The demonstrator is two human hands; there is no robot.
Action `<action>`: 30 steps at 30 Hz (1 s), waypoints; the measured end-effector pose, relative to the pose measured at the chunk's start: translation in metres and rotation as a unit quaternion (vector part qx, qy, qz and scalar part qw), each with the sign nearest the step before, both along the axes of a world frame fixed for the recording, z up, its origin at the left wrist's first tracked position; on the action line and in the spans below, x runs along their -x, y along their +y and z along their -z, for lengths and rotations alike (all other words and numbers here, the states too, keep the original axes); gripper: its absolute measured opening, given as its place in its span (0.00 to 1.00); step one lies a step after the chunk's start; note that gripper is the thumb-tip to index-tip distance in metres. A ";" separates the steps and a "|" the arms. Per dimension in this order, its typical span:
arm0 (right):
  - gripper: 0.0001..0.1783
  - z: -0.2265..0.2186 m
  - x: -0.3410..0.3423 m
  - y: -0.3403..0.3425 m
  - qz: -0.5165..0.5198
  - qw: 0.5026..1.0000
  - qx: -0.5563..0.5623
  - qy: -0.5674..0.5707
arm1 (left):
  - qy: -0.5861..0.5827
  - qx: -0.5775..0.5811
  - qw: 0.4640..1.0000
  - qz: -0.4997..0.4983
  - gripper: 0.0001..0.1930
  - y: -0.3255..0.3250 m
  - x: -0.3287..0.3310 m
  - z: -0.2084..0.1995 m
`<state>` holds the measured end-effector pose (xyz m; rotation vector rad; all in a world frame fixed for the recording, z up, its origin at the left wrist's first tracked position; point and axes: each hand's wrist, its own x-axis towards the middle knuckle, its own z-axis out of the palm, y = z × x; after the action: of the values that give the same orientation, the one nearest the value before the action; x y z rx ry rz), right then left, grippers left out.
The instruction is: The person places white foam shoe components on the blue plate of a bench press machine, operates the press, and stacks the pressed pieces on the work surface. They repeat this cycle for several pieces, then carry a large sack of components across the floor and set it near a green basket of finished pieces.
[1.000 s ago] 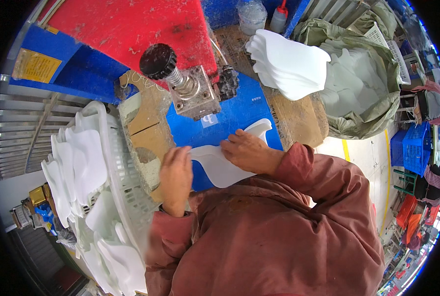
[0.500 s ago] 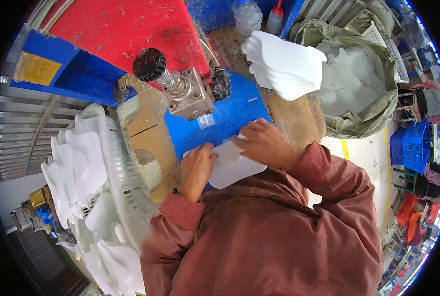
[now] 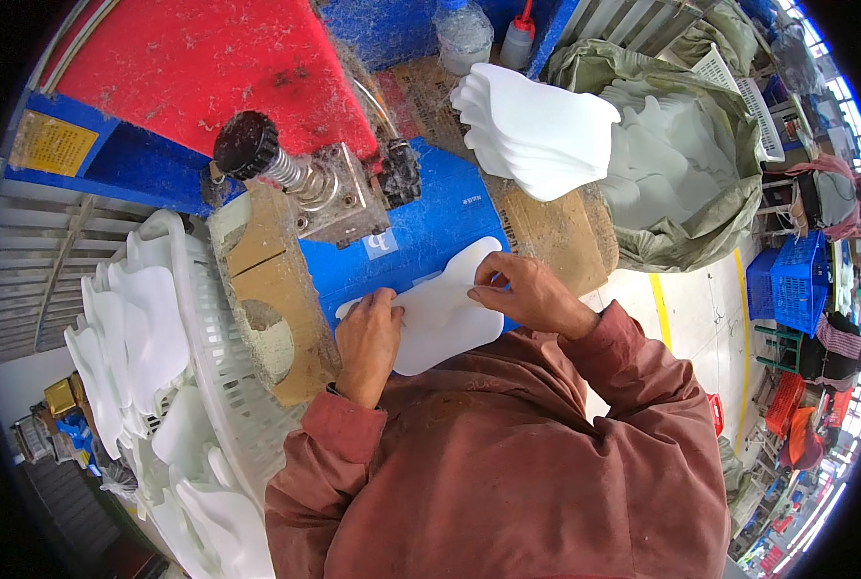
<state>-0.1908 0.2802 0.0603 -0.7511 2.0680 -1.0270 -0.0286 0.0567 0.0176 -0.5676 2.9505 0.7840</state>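
In front of my body, a white, smooth-edged shaped sheet (image 3: 447,323) lies over the blue work surface, its near edge close to my jacket. My left hand (image 3: 368,345) grips its left side, fingers bent and the thumb on top. At the right edge, my right hand (image 3: 534,294) pinches the sheet between thumb and curled fingers. Just beyond the sheet stands the metal head of a machine (image 3: 339,198) with a black knob (image 3: 246,145) and a spring. Part of the sheet's left end is hidden under my left hand.
Similar white pieces are stacked (image 3: 541,130) on cardboard at the far right, beside a green sack (image 3: 662,246) full of them. More fill a white basket (image 3: 220,357) on the left. A plastic bottle (image 3: 464,43) stands at the back near the red machine body (image 3: 208,68).
My right hand has drawn back from the top of the sheet to its right edge, uncovering the sheet's far end. The view has shifted slightly to the right.
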 end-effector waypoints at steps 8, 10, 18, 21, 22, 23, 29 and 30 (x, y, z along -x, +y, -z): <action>0.12 0.016 0.005 -0.022 0.013 0.985 0.100 0.143 | 0.024 -0.005 1.000 -0.010 0.13 0.002 -0.005 0.004; 0.11 0.024 0.005 -0.023 0.015 0.982 0.102 0.158 | 0.021 -0.016 1.000 -0.006 0.15 0.000 -0.008 0.006; 0.10 0.045 0.002 -0.019 0.018 0.976 0.112 0.187 | 0.007 -0.135 0.990 -0.038 0.18 0.010 -0.007 -0.014; 0.09 0.048 0.002 -0.020 0.023 0.976 0.110 0.186 | 0.026 -0.089 0.996 -0.006 0.20 0.027 0.006 -0.013; 0.09 0.048 0.002 -0.021 0.023 0.976 0.110 0.186 | 0.035 -0.075 0.997 -0.003 0.21 0.031 0.009 -0.011; 0.09 0.049 0.002 -0.021 0.024 0.974 0.120 0.192 | 0.044 -0.060 0.997 0.000 0.21 0.034 0.012 -0.009; 0.09 0.048 0.002 -0.026 0.022 0.976 0.099 0.194 | 0.063 -0.045 0.997 -0.003 0.23 0.037 0.012 0.003; 0.09 0.048 0.002 -0.026 0.024 0.977 0.103 0.185 | 0.065 -0.046 0.997 -0.005 0.23 0.037 0.012 0.004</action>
<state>-0.1926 0.2539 0.0128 -1.0707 2.3230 -1.2164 -0.0402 0.0936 0.0133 -0.5443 3.0099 0.9875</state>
